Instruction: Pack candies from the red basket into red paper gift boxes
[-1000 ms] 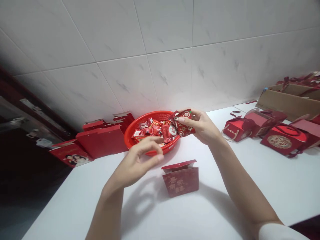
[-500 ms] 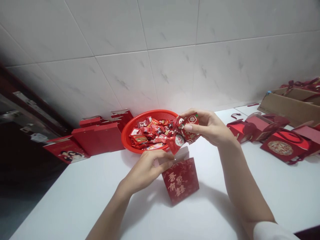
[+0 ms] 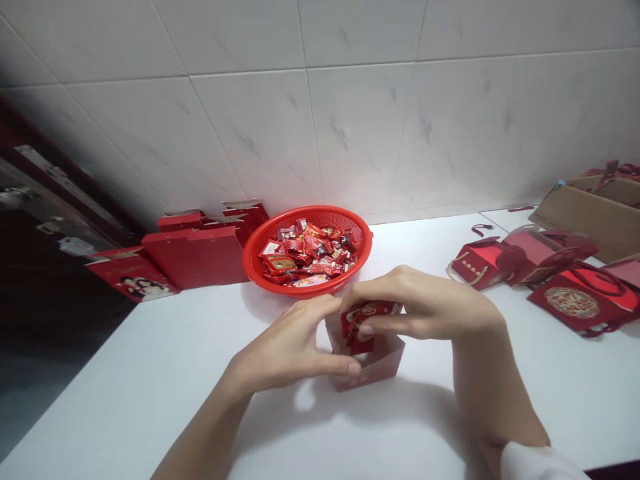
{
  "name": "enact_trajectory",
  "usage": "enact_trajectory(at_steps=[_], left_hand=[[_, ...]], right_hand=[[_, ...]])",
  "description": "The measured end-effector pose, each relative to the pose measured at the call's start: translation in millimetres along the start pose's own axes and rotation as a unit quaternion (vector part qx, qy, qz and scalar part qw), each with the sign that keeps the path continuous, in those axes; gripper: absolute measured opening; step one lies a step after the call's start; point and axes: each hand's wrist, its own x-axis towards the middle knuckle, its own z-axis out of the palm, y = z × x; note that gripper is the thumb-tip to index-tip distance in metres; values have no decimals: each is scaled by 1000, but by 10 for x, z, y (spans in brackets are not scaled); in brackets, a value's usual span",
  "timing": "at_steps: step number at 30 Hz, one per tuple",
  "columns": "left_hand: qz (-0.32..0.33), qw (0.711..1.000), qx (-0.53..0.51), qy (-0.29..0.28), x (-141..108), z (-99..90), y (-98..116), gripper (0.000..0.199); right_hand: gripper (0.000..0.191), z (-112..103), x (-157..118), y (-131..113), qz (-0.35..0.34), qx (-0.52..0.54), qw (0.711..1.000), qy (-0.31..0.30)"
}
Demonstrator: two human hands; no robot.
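A small dark-red paper gift box (image 3: 377,373) stands on the white table with its top open toward me. My left hand (image 3: 295,347) grips its left side, thumb along the near rim and fingers at the back. Over the opening, my right hand (image 3: 425,307) is closed on red wrapped candies (image 3: 361,333), partly lowered between the box walls. How many candies it holds is hidden by the fingers. Just behind the hands sits a red plastic basket (image 3: 251,270) of mixed wrapped candies (image 3: 305,253).
Red paper bags (image 3: 200,260) stand against the tiled wall at the left, one with a printed couple picture. At the right are several red gift boxes (image 3: 575,300) with handles and a brown cardboard box (image 3: 575,217). The white table (image 3: 165,360) runs along the wall.
My right hand has moved down from beside the basket, bringing the candies into the box opening. The box has tipped so its opening shows, and my left hand's fingers have spread around its side.
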Motion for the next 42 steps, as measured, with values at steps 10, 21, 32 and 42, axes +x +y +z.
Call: enact_trajectory(at_steps=[10,21,32,42], left_hand=[[8,1000,21,1,-12,-19,-31,39],[-12,1000,24,-5,-13,-11,-4,48],[6,1000,4,-16,-15,-11,6,26],[23,999,31,-7,-15,-20,-19,32]], right_hand=[[21,21,2,-27,9,-19,999,-40],[29,73,6,1,-17,-20,994,-110],[32,36,-8,34,-53,-13,998,-36],[27,13,15,-10,11,-22,997,-76]])
